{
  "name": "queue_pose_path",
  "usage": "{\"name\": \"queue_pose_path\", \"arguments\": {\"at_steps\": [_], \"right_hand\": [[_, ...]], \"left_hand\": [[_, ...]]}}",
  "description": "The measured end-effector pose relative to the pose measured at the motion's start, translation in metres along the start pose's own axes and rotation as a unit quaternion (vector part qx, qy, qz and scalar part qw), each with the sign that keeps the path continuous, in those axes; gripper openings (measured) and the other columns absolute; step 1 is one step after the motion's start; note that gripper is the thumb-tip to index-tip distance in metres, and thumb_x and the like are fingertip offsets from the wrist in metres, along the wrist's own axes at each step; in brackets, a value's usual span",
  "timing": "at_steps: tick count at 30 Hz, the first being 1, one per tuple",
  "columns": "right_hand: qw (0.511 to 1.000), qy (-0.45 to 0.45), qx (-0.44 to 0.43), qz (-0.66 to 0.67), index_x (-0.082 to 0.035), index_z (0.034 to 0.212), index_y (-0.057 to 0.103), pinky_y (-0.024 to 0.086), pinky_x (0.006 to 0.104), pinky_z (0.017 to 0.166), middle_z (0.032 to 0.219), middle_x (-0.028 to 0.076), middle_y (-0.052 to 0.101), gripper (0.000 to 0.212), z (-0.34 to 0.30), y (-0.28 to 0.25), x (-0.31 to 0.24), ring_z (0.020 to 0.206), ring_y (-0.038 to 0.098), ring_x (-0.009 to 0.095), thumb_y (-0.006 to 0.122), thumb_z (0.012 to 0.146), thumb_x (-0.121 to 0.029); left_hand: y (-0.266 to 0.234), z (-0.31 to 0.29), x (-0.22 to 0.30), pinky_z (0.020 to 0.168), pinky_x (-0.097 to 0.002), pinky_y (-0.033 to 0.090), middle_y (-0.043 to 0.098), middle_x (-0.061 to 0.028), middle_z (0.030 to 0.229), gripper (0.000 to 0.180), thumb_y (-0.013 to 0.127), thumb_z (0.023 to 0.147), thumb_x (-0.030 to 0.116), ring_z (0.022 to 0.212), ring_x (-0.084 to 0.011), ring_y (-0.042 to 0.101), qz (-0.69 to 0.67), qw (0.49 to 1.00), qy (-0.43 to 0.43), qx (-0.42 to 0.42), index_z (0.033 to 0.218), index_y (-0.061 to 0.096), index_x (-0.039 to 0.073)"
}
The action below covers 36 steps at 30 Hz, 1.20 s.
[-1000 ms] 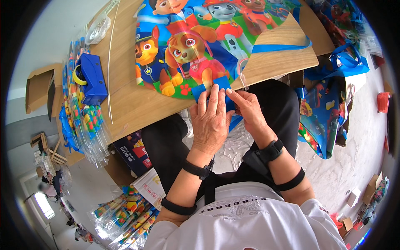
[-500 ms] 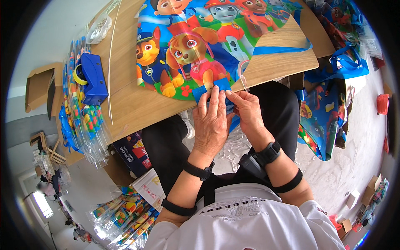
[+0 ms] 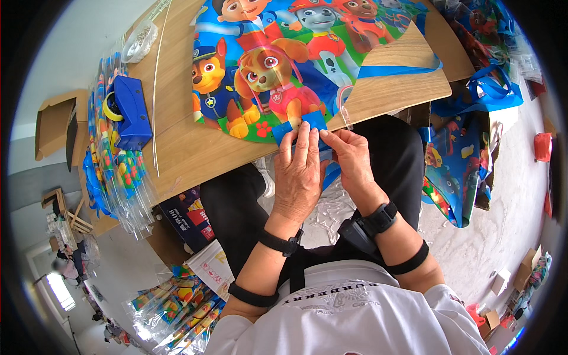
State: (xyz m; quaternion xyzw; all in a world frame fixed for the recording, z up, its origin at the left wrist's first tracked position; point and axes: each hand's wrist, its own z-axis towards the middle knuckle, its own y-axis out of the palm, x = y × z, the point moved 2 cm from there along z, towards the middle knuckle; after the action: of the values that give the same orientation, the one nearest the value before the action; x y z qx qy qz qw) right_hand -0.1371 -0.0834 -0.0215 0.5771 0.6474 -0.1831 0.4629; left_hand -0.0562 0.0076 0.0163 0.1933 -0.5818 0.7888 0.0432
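Note:
A large glossy sheet (image 3: 263,59) printed with cartoon dogs and a child lies on the wooden table and reaches its near edge. At that edge is a small blue piece of material (image 3: 313,119), folded and partly under my fingers. My left hand (image 3: 299,177) presses its fingers down over the blue piece; its thumb is mostly hidden. My right hand (image 3: 354,163) pinches the right side of the same piece between thumb and forefinger. Blue material also hangs below the fingers, past the table edge. A blue strip (image 3: 402,68) crosses bare wood to the right.
Left on the table (image 3: 183,154) stand a blue tape dispenser (image 3: 131,112), clear-wrapped printed bundles (image 3: 121,171), a thin white rod (image 3: 155,106) and a clear bowl (image 3: 141,42). An open carton (image 3: 485,148) with printed sheets stands at the right. More wrapped bundles (image 3: 183,307) lie lower left.
Both hands stay at the blue piece with hardly any movement. The whole view has shifted very slightly.

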Motion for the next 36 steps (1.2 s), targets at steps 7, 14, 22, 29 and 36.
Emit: {"name": "queue_pose_path", "arguments": {"at_steps": [7,14,22,29,36], "right_hand": [[1.0,-0.013,-0.011,0.008,0.0,0.073,0.065,0.039,0.0243,0.058,0.07,-0.001,0.061,0.02,-0.001,0.001,0.0,0.064,0.047,0.006,0.075,0.082,-0.014],[1.0,-0.023,-0.014,0.008,0.001,0.073,0.066,0.04,0.0243,0.057,0.069,0.0,0.062,0.02,0.0,-0.001,0.003,0.063,0.048,0.006,0.075,0.082,-0.014],[0.95,-0.231,0.026,-0.208,-0.003,0.078,0.066,0.043,0.0296,0.055,0.068,0.007,0.064,0.012,-0.014,0.01,-0.006,0.057,0.056,0.015,0.071,0.081,-0.014],[0.805,-0.433,0.027,-0.404,-0.007,0.081,0.064,0.047,0.0373,0.06,0.074,0.009,0.065,0.006,-0.027,0.017,-0.022,0.066,0.061,0.031,0.067,0.08,-0.013],[0.946,-0.204,0.044,-0.246,0.002,0.082,0.065,0.047,0.0294,0.056,0.067,0.011,0.064,0.012,-0.016,0.005,-0.009,0.057,0.057,0.016,0.064,0.084,-0.01]], "left_hand": [[0.001,0.0,0.001,0.105,-0.0459,0.037,0.04,-0.0201,0.141,0.061,0.07,0.079,0.009,0.125,-0.0407,0.039,-0.01,1.0,-0.003,0.013,0.132,0.045,-0.007],[0.0,-0.001,0.0,0.104,-0.0453,0.038,0.04,-0.021,0.141,0.061,0.071,0.078,0.009,0.124,-0.0404,0.04,-0.006,1.0,0.004,0.013,0.132,0.045,-0.007],[0.007,-0.002,-0.002,0.104,-0.0443,0.039,0.044,-0.0213,0.137,0.052,0.066,0.078,0.005,0.123,-0.0403,0.041,0.014,0.999,0.01,0.037,0.125,0.05,-0.009],[0.007,-0.001,-0.004,0.103,-0.0436,0.041,0.046,-0.0214,0.134,0.046,0.061,0.079,0.002,0.122,-0.0403,0.043,-0.005,0.999,0.02,0.048,0.123,0.052,-0.009],[0.007,-0.002,-0.003,0.098,-0.0438,0.043,0.045,-0.0181,0.138,0.054,0.06,0.079,0.001,0.12,-0.0376,0.044,0.031,0.998,0.012,0.045,0.131,0.049,-0.007]]}}
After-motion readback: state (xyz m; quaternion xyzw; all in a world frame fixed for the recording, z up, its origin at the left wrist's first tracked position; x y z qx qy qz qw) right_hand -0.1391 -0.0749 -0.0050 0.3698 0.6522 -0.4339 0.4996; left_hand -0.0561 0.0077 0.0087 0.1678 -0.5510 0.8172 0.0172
